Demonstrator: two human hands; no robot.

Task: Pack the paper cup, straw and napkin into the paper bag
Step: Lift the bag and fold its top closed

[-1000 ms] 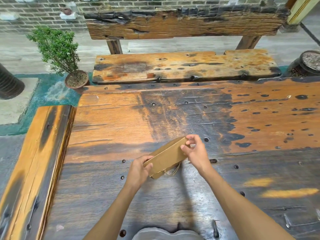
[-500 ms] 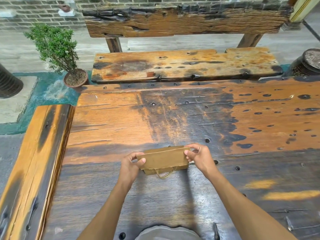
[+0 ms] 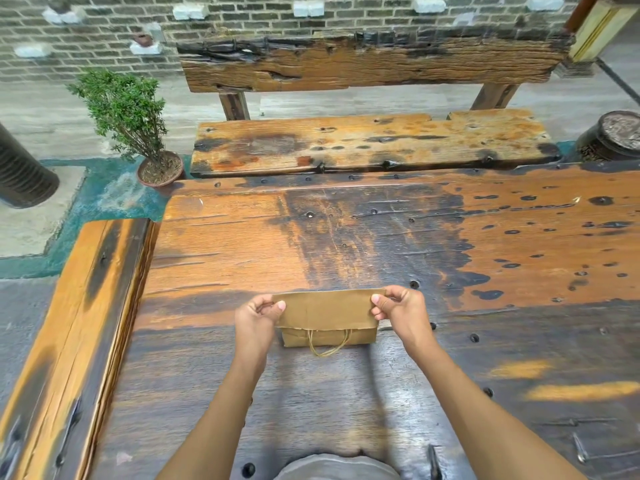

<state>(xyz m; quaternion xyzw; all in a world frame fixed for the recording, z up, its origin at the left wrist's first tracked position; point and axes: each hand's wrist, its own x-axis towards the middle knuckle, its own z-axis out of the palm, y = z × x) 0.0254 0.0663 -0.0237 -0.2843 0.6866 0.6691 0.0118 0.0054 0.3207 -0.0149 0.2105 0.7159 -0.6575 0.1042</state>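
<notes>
We are holding the folded paper bag (image 3: 327,308) flat and level just above the near middle of the table (image 3: 398,237), its long edge running from 9 o'clock to 3 o'clock; a lower folded layer is showing beneath the top flap, and the twine handle (image 3: 327,344) is looping out toward 6 o'clock, over the dark boards; our left hand (image 3: 256,315) is pinching the bag's 9 o'clock end, thumb on top and fingers curled under; our right hand (image 3: 401,308) is pinching the 3 o'clock end the same way, so both hands are clamping the paper between thumb and fingers; whether the bag's lower edge is touching the wood, we cannot tell. Outward from there, the tabletop is spreading in worn orange and black planks studded with dark nail heads; at 12 o'clock a bench (image 3: 374,143) is standing just beyond the table's far edge, its backrest against a brick wall (image 3: 104,32); at 10 o'clock a small potted shrub (image 3: 138,123) is sitting on the floor; at 9 o'clock a second plank seat (image 3: 79,323) is running along the table's side; at 2 o'clock 1 dark round pot (image 3: 613,136) is sitting at the frame's edge.
</notes>
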